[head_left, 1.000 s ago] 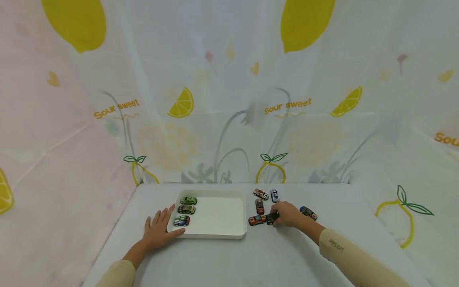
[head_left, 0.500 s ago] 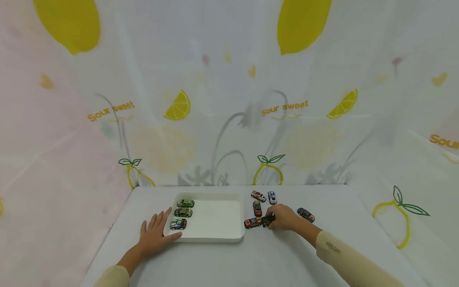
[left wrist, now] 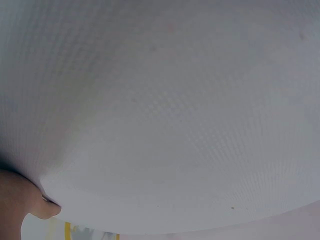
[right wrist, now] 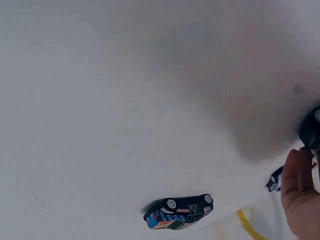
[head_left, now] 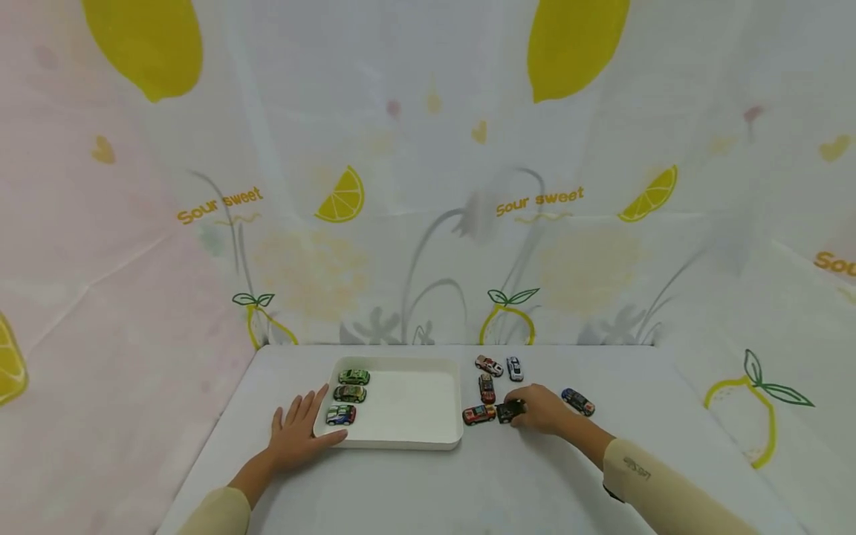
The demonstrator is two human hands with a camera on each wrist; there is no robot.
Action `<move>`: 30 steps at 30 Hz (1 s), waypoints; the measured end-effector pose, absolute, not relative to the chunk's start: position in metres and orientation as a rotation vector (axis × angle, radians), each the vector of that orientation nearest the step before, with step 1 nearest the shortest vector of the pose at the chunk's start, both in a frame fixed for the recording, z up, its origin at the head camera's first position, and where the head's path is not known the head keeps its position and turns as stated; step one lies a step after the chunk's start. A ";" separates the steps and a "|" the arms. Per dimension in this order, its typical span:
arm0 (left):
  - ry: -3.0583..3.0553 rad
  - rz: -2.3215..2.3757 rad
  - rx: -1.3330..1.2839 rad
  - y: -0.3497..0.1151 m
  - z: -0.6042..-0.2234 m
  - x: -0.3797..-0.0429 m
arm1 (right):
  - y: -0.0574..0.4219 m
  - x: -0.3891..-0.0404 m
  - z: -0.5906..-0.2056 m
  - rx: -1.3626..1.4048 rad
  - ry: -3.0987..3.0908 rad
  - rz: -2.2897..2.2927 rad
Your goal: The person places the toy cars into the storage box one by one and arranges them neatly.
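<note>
My right hand pinches the right end of a black toy car between thumb and fingers, right on the table. In the right wrist view, the fingers show at the right edge by this dark car. A red toy car lies just left of it. My left hand rests with spread, straight fingers along the left rim of a white tray, its thumb over the front rim. Inside the tray's left side, a green car, a dark green-orange car and a white-blue car form a column.
Behind the red car are another red car, a white-brown car and a white-blue car. To the right of my right hand lies a blue-black car. Patterned cloth rises behind the table.
The fingers of my right hand have drawn slightly right, so more of the black car shows. My left hand keeps its place on the tray. The head view has shifted a little.
</note>
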State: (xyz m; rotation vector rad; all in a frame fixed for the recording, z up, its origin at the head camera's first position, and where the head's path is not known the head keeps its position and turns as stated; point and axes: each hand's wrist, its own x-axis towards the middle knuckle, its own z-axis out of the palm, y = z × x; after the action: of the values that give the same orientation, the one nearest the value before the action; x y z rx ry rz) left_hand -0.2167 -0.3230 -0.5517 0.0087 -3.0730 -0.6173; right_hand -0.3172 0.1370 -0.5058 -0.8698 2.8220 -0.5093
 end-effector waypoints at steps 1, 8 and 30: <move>-3.075 -0.615 0.012 -0.323 -0.551 -0.217 | 0.138 -0.317 -0.507 -0.892 2.829 -0.521; -3.067 -0.622 0.002 -0.324 -0.551 -0.218 | 0.143 -0.311 -0.514 -0.943 2.914 -0.477; -3.064 -0.621 -0.011 -0.322 -0.552 -0.216 | 0.117 -0.342 -0.445 -1.008 3.088 -0.591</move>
State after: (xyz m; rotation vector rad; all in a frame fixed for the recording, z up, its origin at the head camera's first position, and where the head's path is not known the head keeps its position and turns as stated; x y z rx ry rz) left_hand -0.2159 -0.3220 -0.5521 -0.0106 -3.0645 -0.6206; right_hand -0.3422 0.1174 -0.4451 -1.0084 3.0879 -0.5907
